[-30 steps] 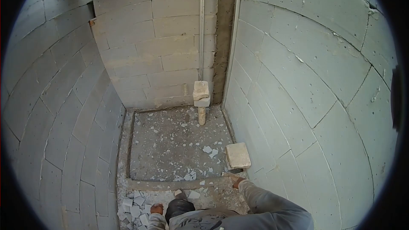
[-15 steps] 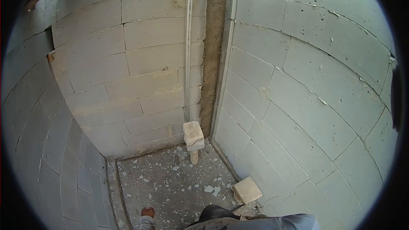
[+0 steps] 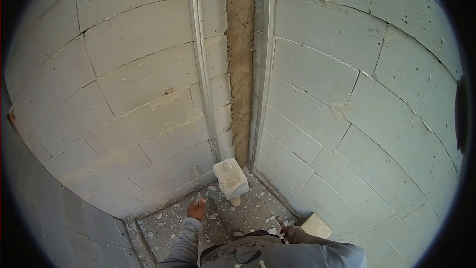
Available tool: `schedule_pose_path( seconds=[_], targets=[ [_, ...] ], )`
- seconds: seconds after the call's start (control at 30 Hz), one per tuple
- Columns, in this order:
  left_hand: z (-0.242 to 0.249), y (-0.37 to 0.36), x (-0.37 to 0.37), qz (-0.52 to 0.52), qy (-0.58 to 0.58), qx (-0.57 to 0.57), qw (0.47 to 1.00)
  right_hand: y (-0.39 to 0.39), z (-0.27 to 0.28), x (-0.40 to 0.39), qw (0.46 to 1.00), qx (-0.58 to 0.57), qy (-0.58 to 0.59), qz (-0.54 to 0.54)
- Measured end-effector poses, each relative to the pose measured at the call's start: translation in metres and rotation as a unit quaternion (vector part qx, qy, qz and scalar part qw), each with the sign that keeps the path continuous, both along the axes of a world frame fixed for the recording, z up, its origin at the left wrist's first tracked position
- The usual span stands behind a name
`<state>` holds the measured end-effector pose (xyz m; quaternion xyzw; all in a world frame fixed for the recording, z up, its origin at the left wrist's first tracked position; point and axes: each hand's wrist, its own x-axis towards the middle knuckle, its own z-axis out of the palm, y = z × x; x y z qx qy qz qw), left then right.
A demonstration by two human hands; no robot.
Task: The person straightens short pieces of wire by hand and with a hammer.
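My left hand (image 3: 197, 209) is stretched forward over the floor, its fingers curled in and nothing visible in them. Just beyond it, to the right, a pale, rough-topped block (image 3: 231, 176) stands near the wall corner, apart from the hand. A short, light-coloured piece (image 3: 235, 201) shows under the block's front end. Low on the right, my right hand (image 3: 286, 229) is closed around a narrow, stick-like thing (image 3: 280, 222), whose kind I cannot make out. Another pale block (image 3: 316, 226) lies beside my right forearm, partly hidden by it.
Light block walls rise on the left (image 3: 144, 69) and right (image 3: 317, 89). Two upright metal profiles (image 3: 201, 54) (image 3: 267, 54) flank a rough brown strip (image 3: 240, 69) in the corner. White chips litter the grey floor (image 3: 171, 223).
My view has shifted towards the corner. My left hand has come forward and up, closer to the rough-topped block. My right hand and the narrow thing have come into view.
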<state>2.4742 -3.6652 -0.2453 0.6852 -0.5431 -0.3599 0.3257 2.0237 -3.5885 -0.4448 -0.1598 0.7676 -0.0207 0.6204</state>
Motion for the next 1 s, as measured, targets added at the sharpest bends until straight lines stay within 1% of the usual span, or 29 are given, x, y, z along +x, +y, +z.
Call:
schedule_pose_path(
  seconds=[0.03, 0.07, 0.1, 0.13, 0.17, 0.2, 0.23, 0.27, 0.3, 0.33, 0.37, 0.4, 0.43, 0.5, 0.57, 0.63, 0.67, 0.73, 0.77, 0.8, 0.87, 0.9, 0.93, 0.97, 1.0],
  targets=[
    [0.026, -0.030, -0.004, 0.022, 0.026, -0.061, 0.998, 0.005, 0.009, 0.004, 1.000, 0.016, -0.005, -0.022],
    [0.047, -0.059, -0.005, 0.021, 0.096, -0.077, 0.992, -0.013, 0.038, 0.010, 1.000, -0.024, -0.017, -0.011],
    [0.059, -0.086, -0.005, 0.021, 0.167, -0.097, 0.981, -0.048, 0.100, 0.028, 0.997, -0.068, -0.028, 0.001],
    [0.058, -0.112, -0.008, 0.018, 0.172, -0.093, 0.981, -0.072, 0.140, 0.039, 0.993, -0.115, -0.017, 0.017],
    [0.052, -0.138, -0.012, 0.006, 0.173, -0.112, 0.979, -0.093, 0.171, 0.049, 0.986, -0.161, -0.009, 0.033],
    [0.048, -0.160, -0.015, -0.008, 0.171, -0.127, 0.977, -0.112, 0.190, 0.059, 0.977, -0.212, 0.016, 0.029],
    [0.050, -0.176, -0.024, -0.031, 0.196, -0.093, 0.976, -0.126, 0.205, 0.072, 0.965, -0.259, 0.038, 0.021],
    [0.052, -0.190, -0.034, -0.057, 0.218, -0.055, 0.973, -0.138, 0.231, 0.088, 0.948, -0.298, 0.097, 0.053],
    [0.049, -0.205, -0.042, -0.090, 0.210, -0.038, 0.973, -0.146, 0.250, 0.104, 0.925, -0.334, 0.158, 0.083],
    [0.044, -0.222, -0.052, -0.124, 0.205, -0.025, 0.971, -0.153, 0.251, 0.119, 0.931, -0.325, 0.155, 0.063],
    [0.038, -0.238, -0.063, -0.152, 0.232, -0.014, 0.961, -0.161, 0.251, 0.136, 0.884, -0.389, 0.242, 0.089],
    [0.038, -0.255, -0.068, -0.180, 0.259, -0.005, 0.949, -0.172, 0.250, 0.153, 0.825, -0.446, 0.328, 0.115],
    [0.038, -0.274, -0.068, -0.195, 0.257, 0.003, 0.947, -0.187, 0.249, 0.169, 0.829, -0.438, 0.332, 0.101],
    [0.045, -0.297, -0.068, -0.253, 0.258, 0.003, 0.932, -0.209, 0.251, 0.200, 0.845, -0.420, 0.309, 0.119],
    [0.064, -0.321, -0.060, -0.261, 0.250, 0.022, 0.932, -0.229, 0.258, 0.219, 0.852, -0.408, 0.306, 0.124],
    [0.081, -0.351, -0.055, -0.272, 0.229, 0.031, 0.934, -0.249, 0.258, 0.238, 0.878, -0.377, 0.261, 0.139],
    [0.087, -0.364, -0.056, -0.283, 0.233, 0.027, 0.930, -0.259, 0.259, 0.242, 0.879, -0.375, 0.263, 0.132],
    [0.088, -0.383, -0.060, -0.296, 0.237, 0.032, 0.925, -0.269, 0.261, 0.247, 0.875, -0.427, 0.224, 0.035],
    [0.083, -0.394, -0.064, -0.278, 0.279, 0.036, 0.918, -0.275, 0.263, 0.248, 0.868, -0.452, 0.205, -0.013],
    [0.080, -0.402, -0.070, -0.259, 0.322, 0.039, 0.910, -0.290, 0.289, 0.243, 0.853, -0.485, 0.187, -0.051],
    [0.088, -0.402, -0.076, -0.269, 0.329, 0.065, 0.903, -0.329, 0.335, 0.224, 0.831, -0.529, 0.102, -0.136],
    [0.092, -0.404, -0.080, -0.280, 0.333, 0.084, 0.897, -0.348, 0.389, 0.223, 0.799, -0.574, 0.033, -0.176],
    [0.091, -0.403, -0.084, -0.281, 0.334, 0.081, 0.896, -0.371, 0.410, 0.211, 0.757, -0.630, 0.020, -0.174],
    [0.086, -0.395, -0.085, -0.293, 0.343, 0.117, 0.885, -0.391, 0.444, 0.204, 0.746, -0.650, 0.024, -0.146],
    [0.080, -0.387, -0.085, -0.305, 0.351, 0.154, 0.872, -0.413, 0.468, 0.197, 0.721, -0.676, 0.061, -0.138]
  ],
)
